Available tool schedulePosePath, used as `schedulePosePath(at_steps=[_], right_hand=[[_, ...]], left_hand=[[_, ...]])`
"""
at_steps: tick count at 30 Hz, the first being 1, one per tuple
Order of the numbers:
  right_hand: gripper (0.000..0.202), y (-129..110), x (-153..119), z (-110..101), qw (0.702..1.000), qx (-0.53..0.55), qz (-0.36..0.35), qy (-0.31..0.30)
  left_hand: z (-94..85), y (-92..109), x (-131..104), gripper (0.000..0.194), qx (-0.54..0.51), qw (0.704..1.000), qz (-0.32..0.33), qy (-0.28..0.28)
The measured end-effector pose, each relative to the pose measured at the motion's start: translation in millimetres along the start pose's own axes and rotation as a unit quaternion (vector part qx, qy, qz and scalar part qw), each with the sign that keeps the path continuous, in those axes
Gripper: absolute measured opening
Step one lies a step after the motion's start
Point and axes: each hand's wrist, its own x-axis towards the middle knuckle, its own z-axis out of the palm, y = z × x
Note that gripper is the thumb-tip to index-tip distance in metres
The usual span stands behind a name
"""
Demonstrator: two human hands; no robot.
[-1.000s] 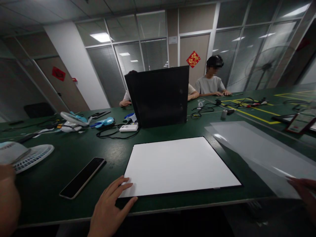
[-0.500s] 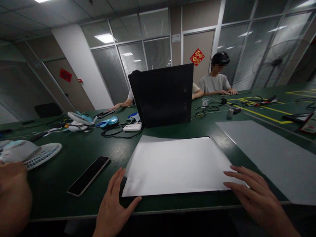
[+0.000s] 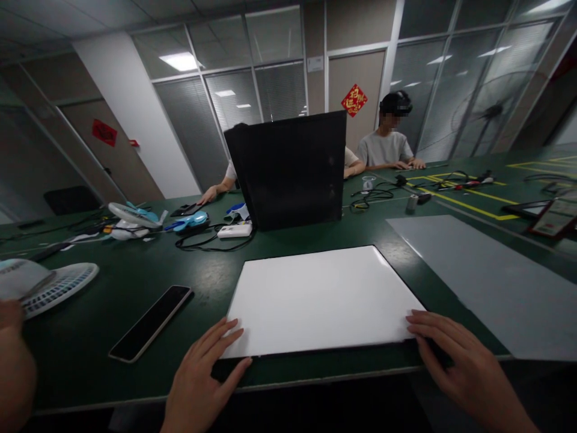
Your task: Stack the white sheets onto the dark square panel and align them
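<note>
A white panel (image 3: pixel 322 297) lies flat at lower centre of the frame on the green table (image 3: pixel 112 288). The left hand (image 3: pixel 202 376) rests open, fingers spread, on its lower-left corner; the right hand (image 3: pixel 455 361), also open, touches its lower-right corner, gripping nothing. A dark phone (image 3: pixel 151 323) lies left of it, a translucent sheet (image 3: pixel 487 282) right, and a black upright board (image 3: pixel 288 171) behind.

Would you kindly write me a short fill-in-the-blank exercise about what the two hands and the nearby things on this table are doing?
1. Both hands rest on the near corners of the ____ panel.
2. The left hand lies just right of a dark ____ lying flat.
3. The grey sheet lies to the ____ of the right hand.

Missing words: white; phone; right
</note>
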Motion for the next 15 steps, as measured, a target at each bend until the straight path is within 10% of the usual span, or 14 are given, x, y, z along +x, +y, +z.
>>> schedulePosePath(at_steps=[7,12,15], right_hand=[[0.044,9,-6,-22,0.997,-0.039,0.010,-0.064],[0.101,69,-52,-46,0.983,-0.143,0.086,-0.076],[0.092,108,-86,-54,0.978,-0.164,0.116,-0.058]], left_hand=[[-1.5,1,1,0.042,0.008,1.000,0.014,-0.004],[0.2,0,0,0.041,0.009,1.000,0.011,-0.011],[0.7,0,-1,0.042,0.013,1.000,0.012,-0.014]])
